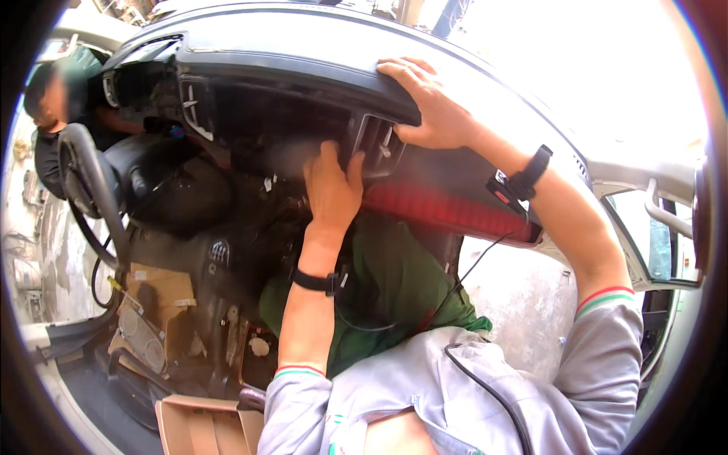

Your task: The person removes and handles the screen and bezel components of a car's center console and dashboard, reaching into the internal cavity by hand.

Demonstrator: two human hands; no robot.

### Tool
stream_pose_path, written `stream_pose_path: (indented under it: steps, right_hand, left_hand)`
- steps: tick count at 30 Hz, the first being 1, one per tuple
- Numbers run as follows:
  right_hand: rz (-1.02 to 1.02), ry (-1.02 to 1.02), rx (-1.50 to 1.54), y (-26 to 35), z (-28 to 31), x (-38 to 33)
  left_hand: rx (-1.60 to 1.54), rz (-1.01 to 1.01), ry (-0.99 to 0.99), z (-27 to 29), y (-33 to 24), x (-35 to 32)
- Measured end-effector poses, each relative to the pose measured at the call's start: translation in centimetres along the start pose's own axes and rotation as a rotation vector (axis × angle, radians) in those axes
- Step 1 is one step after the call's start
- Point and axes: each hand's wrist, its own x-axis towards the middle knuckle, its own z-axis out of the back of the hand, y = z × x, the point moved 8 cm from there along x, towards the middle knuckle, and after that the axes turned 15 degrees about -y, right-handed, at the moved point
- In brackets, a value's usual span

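Note:
A dark dashboard (288,45) stretches across the view inside a partly stripped vehicle. My right hand (436,110) grips its padded front edge, fingers laid over the top and thumb tucked below. Beneath that edge is a dark trim panel (265,114) with an upright air vent (375,144) at its right end. My left hand (331,186) holds the panel's lower edge beside the vent, thumb and fingers pointing up; part of the grip is blurred. Both wrists wear black straps, and the right strap carries a small device (508,189) with a cable.
A steering wheel (91,189) stands at the left, with another person (49,129) beyond it. Cardboard (167,292) and loose parts lie on the floor. An open carton (205,428) sits at the lower left. A red ribbed part (447,212) lies under the dashboard, right of my legs.

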Motion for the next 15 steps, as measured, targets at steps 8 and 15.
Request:
stream_pose_path:
  steps: [8, 15]
  right_hand:
    - [-0.005, 0.000, -0.092, 0.7, 0.9, 0.0]
    - [-0.035, -0.001, -0.063, 0.7, 1.6, -0.4]
  left_hand:
    - [-0.047, 0.070, 0.047, 0.7, -0.1, -0.1]
    - [-0.121, 0.128, -0.053, 1.9, -1.5, 2.8]
